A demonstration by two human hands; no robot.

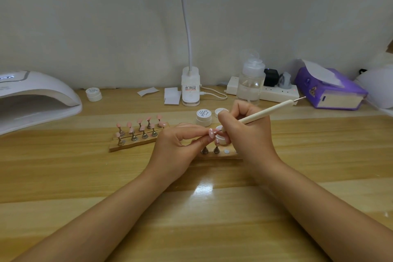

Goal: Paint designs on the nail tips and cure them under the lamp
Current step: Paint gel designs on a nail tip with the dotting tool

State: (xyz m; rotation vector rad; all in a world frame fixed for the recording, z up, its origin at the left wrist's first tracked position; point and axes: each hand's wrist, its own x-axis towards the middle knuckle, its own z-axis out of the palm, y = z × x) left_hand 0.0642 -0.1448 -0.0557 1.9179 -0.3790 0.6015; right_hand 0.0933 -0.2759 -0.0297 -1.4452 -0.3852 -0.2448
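The left hand (180, 144) pinches a pink nail tip (212, 133) between thumb and forefinger, raised just above the near wooden stand (231, 155) on the counter (212, 208). The tip already carries small white dots.

The right hand (248, 132) grips a white dotting pen (268, 111) in a writing hold. The pen's long axis runs from 2 o'clock, where its spare metal point projects, down to 8 o'clock, where the working end meets the tip. From the right hand the nail tip lies at 9 o'clock, touching or all but touching the pen end; contact cannot be confirmed.

An open white gel pot (222, 140) sits directly beneath the pen end, partly hidden by fingers.

The curing lamp (38, 100) stands well apart at 10 o'clock, and the left hand is the nearer to it. Judgement: dotting in progress; curing not yet begun.
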